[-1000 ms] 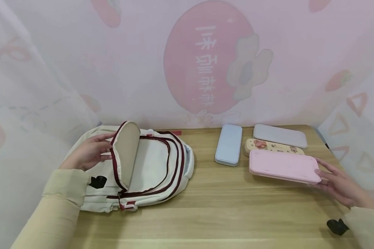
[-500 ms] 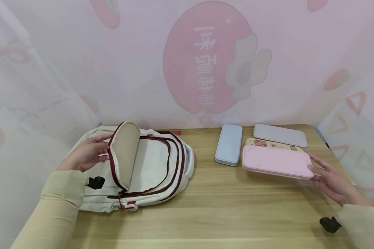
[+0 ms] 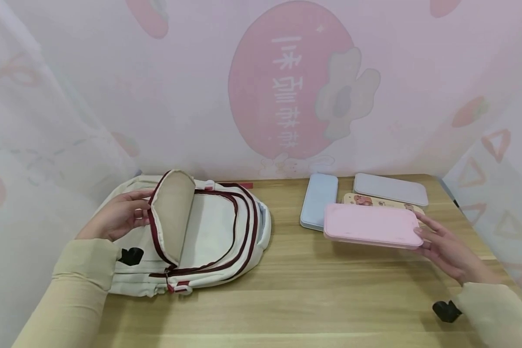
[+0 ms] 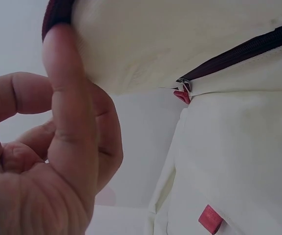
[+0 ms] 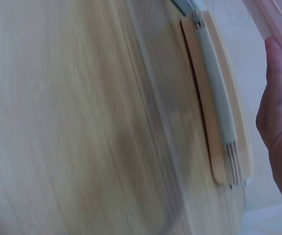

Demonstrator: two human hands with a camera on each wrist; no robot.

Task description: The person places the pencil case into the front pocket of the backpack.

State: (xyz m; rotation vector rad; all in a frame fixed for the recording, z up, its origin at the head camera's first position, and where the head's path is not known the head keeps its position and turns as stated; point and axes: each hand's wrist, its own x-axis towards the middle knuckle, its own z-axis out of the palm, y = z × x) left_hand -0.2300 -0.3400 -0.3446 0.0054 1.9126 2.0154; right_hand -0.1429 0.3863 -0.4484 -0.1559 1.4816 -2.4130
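Right hand (image 3: 444, 250) grips a flat, round-cornered pink case (image 3: 369, 224); left hand (image 3: 118, 214) pinches a maroon-edged flap (image 3: 172, 220)

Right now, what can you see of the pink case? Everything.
The pink case is a long, flat box with rounded corners, smooth like plastic or painted metal. It looks closed. The right hand grips its right end, holding it broad face up above the table. In the head view it partly covers the blue case and the patterned case.
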